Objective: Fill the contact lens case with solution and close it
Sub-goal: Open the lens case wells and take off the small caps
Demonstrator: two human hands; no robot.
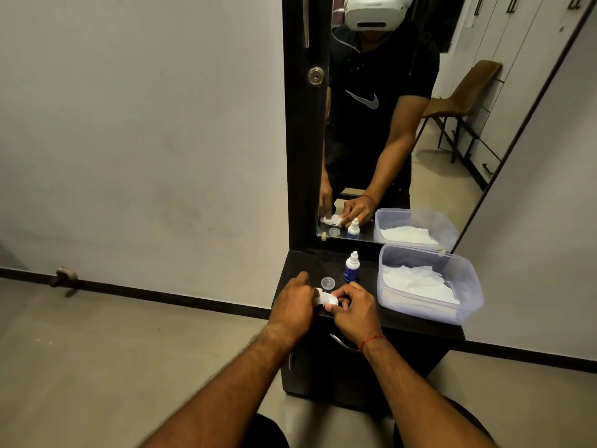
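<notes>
A white contact lens case point(327, 299) lies on the dark cabinet top point(403, 321) near its front edge. My left hand point(295, 302) grips its left end. My right hand point(353, 307) pinches its right side with thumb and fingers, hiding that well. A clear round cap point(328, 282) lies loose just behind the case. The small solution bottle point(351, 266), blue label and white nozzle cap, stands upright behind the cap, untouched.
A clear plastic tub point(465, 286) with white tissue inside fills the cabinet's right side. A tall mirror point(403, 124) rises right behind the top and reflects the scene. Drawer handles point(342, 342) stick out below. Open floor lies to the left.
</notes>
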